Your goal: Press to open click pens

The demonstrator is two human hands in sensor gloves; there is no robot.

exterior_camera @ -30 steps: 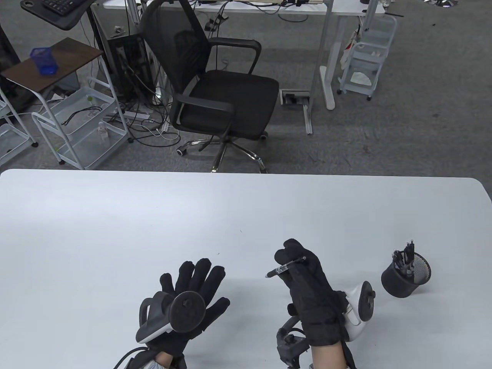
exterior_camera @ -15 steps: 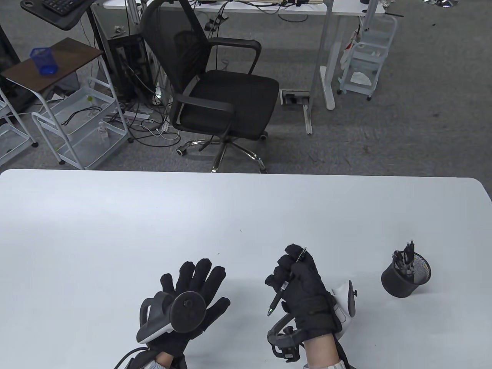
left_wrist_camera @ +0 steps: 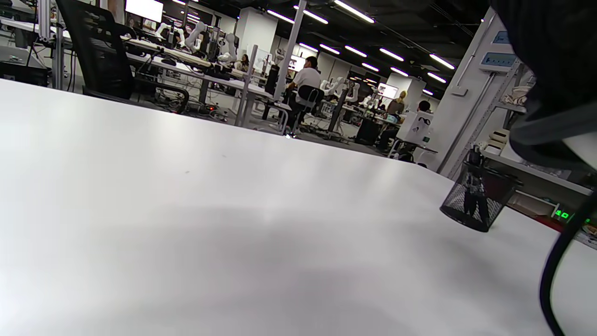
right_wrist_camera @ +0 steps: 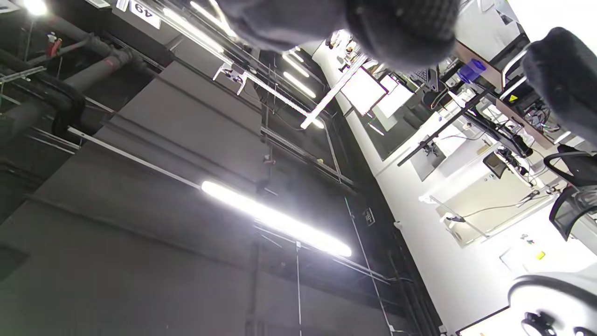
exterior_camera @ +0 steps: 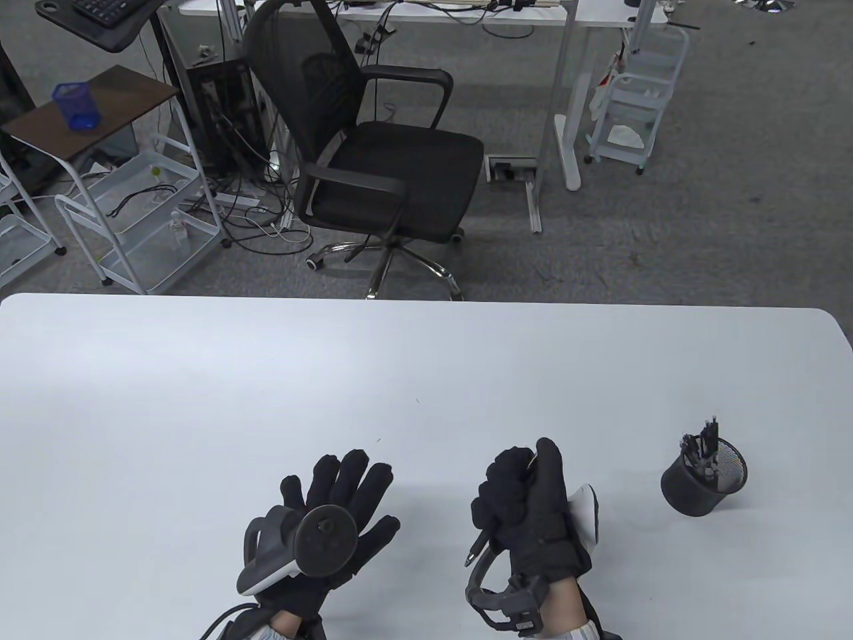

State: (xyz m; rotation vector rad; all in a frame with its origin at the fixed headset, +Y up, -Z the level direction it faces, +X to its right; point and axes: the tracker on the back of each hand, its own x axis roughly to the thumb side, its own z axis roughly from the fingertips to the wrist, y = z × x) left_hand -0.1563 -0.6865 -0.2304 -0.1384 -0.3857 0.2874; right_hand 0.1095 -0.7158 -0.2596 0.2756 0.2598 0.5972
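Right hand (exterior_camera: 526, 507) fisted round pen (exterior_camera: 477, 545), tip poking out below, thumb up top, likely set to click. My left hand (exterior_camera: 333, 513) flat on worktop (exterior_camera: 200, 400), fingers spread, idle. Spare pens wait in cup (exterior_camera: 703, 481).

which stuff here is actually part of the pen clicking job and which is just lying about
Part of the job:
- click pen, gripped in the right hand
- mesh pen cup holding more pens
- left hand, flat on the table

Just around:
- office chair
- blue mesh cup on the side table
- white carts
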